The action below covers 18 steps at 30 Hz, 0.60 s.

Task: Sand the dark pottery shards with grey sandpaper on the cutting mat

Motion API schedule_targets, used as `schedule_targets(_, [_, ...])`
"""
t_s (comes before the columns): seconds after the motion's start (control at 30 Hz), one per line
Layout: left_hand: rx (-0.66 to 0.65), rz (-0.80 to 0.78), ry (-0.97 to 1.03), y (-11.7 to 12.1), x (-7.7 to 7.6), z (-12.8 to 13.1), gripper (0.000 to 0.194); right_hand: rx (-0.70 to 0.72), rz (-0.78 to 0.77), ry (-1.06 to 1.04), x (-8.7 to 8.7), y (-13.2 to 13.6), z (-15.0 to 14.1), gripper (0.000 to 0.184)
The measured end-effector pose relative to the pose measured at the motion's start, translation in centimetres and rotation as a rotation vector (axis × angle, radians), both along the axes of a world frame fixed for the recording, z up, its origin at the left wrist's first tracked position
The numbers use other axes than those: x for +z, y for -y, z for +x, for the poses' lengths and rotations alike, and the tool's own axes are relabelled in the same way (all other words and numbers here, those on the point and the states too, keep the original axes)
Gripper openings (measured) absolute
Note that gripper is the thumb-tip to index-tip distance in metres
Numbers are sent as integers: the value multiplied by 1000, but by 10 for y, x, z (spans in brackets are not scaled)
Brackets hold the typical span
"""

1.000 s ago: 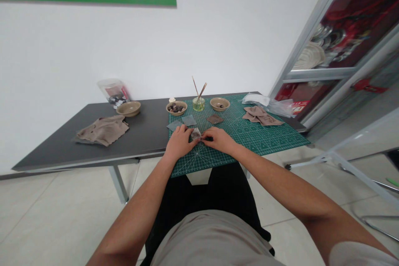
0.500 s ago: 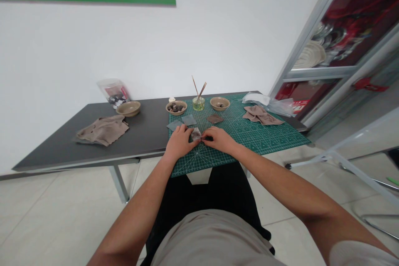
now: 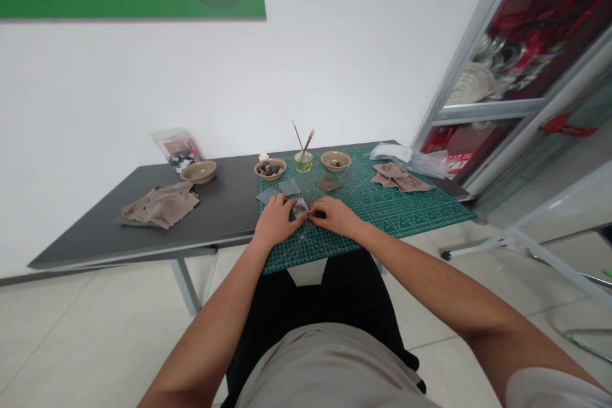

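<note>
Holding small stone [image 3: 300, 208] between curled left hand [image 3: 275, 222] and pinching right hand [image 3: 335, 217], just above cutting mat [image 3: 306, 248].

Matt plastic cutting mat [image 3: 406, 213], crumpled brown cloth [image 3: 162, 205], smooth ceramic bowl [image 3: 198, 172].

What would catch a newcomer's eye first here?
The left hand and right hand meet at a small speckled stone on the green cutting mat. Behind them, thin sticks rise from a glass jar. A green wall banner runs along the top.
</note>
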<state>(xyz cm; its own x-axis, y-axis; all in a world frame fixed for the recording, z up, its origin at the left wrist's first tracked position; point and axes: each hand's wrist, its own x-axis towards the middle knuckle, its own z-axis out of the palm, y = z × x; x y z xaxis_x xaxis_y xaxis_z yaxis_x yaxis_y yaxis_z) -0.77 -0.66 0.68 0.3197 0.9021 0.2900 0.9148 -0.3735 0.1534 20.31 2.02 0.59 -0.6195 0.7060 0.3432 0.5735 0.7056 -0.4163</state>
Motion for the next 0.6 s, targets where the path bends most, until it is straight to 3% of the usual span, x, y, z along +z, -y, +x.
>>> schedule_targets(0.6, [-3, 22, 2, 0, -3, 0, 53, -2, -18, -10, -1, 0, 0, 6])
